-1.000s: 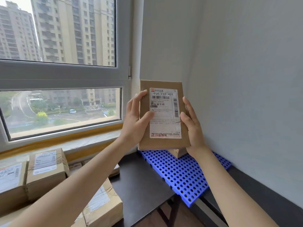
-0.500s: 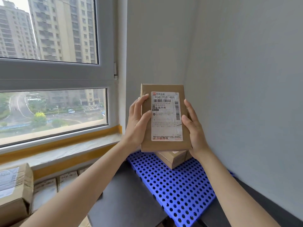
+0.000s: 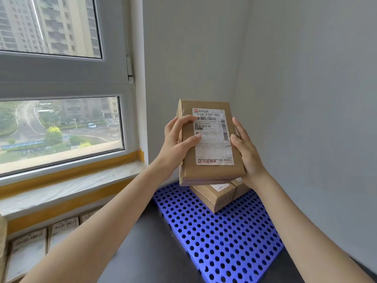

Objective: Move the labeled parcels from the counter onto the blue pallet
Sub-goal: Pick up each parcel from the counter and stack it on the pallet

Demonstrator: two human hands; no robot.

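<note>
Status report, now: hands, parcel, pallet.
Left hand and right hand clamp flat brown labeled parcel, upright above blue perforated pallet. One taped cardboard box already there. Path clear.

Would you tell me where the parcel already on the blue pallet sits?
The parcel lies at the blue pallet's far end, near the wall corner, under the held parcel.

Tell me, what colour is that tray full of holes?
Bright blue, dotted all over with round holes: the pallet, seen clearly in the head view.
</note>
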